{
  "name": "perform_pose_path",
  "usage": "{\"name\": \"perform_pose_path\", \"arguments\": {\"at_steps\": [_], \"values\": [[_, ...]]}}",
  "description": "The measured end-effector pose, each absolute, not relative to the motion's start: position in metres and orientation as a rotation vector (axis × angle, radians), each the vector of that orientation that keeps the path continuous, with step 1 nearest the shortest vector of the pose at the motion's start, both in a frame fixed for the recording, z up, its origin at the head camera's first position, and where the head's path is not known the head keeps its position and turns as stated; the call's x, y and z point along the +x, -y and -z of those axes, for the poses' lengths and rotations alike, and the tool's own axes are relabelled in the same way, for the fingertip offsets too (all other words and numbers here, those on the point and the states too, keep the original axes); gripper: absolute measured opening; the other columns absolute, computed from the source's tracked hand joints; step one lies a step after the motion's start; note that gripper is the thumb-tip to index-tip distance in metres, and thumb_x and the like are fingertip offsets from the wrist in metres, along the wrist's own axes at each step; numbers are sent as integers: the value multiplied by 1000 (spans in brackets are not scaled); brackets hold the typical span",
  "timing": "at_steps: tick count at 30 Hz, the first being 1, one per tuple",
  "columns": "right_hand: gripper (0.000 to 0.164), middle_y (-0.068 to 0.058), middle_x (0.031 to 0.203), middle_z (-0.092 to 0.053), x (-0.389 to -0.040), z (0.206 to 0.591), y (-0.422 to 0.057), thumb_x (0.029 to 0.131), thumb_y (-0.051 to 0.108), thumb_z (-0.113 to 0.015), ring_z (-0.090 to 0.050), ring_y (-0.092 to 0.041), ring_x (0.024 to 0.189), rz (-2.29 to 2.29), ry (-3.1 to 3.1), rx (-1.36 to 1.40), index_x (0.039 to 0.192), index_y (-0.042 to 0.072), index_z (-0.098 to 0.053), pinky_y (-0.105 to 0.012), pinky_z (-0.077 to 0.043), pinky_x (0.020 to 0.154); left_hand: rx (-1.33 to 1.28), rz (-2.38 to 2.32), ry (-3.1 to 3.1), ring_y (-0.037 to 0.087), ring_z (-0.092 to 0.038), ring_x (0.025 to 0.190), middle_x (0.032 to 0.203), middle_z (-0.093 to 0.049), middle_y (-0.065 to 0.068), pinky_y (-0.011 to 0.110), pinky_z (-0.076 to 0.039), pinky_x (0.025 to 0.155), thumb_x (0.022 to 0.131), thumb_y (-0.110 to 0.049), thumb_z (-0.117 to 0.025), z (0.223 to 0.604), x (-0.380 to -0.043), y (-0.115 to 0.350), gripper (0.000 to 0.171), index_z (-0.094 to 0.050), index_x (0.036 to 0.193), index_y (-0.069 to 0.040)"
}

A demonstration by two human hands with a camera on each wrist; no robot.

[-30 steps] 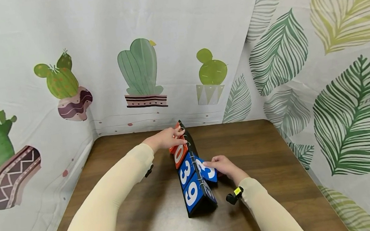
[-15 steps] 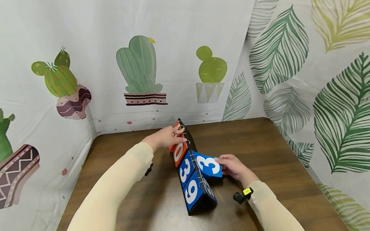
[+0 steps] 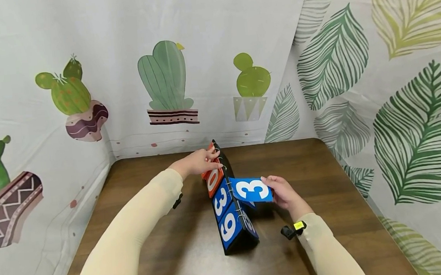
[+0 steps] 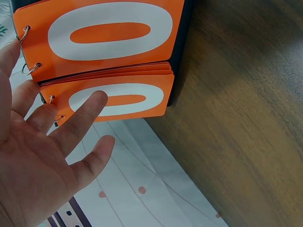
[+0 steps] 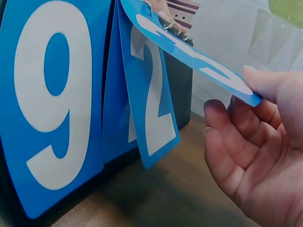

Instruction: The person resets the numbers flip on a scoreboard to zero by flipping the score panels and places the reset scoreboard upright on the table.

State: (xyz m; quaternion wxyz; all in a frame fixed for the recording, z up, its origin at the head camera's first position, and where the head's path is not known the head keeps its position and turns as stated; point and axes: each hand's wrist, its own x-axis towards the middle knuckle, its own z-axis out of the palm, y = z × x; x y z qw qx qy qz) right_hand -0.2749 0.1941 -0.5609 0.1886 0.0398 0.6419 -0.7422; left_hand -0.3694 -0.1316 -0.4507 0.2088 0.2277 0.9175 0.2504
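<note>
- Cream sleeves (image 3: 129, 239) come in from the near edge, one per arm; a black wrist mount with a yellow tag (image 3: 295, 231) sits on the right one.
- Table (image 3: 187, 261): brown wood grain, carrying the flip scoreboard (image 3: 235, 205). Board stands tent-style around mid-table, running from the near side toward the back.
- Board's near end, right face: blue 9 card (image 5: 54, 85), lying against its panel.
- Next along, same face: blue 3 card (image 3: 251, 190), lifted and bent out sideways from the top edge. Blue 2 card (image 5: 154, 104) hangs below it, clear of the panel.
- Right hand (image 3: 281, 191): grip pinching the outer end of the 3 card, thumb on top (other fingers loosely bent underneath).
- Far end, left face: two orange 0 cards (image 4: 111, 30), side by side.
- Left hand (image 3: 197, 161): grip spread at that end, fingertips at the board's top edge, thumb and index finger standing out over the orange side.
- Back: hanging fabric (image 3: 210, 13), cactus prints ahead, big leaves at right.
</note>
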Motion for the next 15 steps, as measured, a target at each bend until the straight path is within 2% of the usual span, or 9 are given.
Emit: {"name": "perform_pose_path", "arguments": {"at_steps": [3,6,10,13,15], "values": [[32,2,76,-72,-274,556,-193,103,44,-60,-69,-12,61,2108,-1769,145,88,16,-62,-22,-55,56,633,-701,-2554,36,-14,161,175,-11,3,52,-30,126,98,-57,-61,451,-370,132,75,-36,160,-23],[31,-1,86,-77,-271,550,-191,106,43,-55,-75,-15,69,2185,-1580,105,115,14,-59,-29,-62,63,632,-704,-2553,37,-15,160,175,-11,3,52,-31,125,98,-57,-61,452,-370,132,76,-35,160,-23],[45,-4,103,-79,-263,541,-189,110,35,-44,-79,-20,86,2245,-1271,-14,145,11,-32,-39,-65,75,628,-712,-2550,36,-17,160,175,-11,3,52,-32,125,97,-58,-62,453,-370,132,77,-35,160,-23],[52,-6,115,-77,-257,535,-189,111,32,-38,-78,-24,98,2268,-1123,-87,153,9,-18,-44,-64,85,623,-715,-2552,36,-18,160,175,-10,2,51,-34,124,96,-60,-62,455,-371,132,78,-35,160,-25],[51,-8,122,-75,-253,531,-188,110,30,-35,-76,-27,106,2292,-1037,-133,154,10,-15,-47,-62,91,623,-713,-2559,35,-19,160,175,-10,1,50,-36,123,96,-61,-61,456,-372,133,78,-35,160,-26]]}}
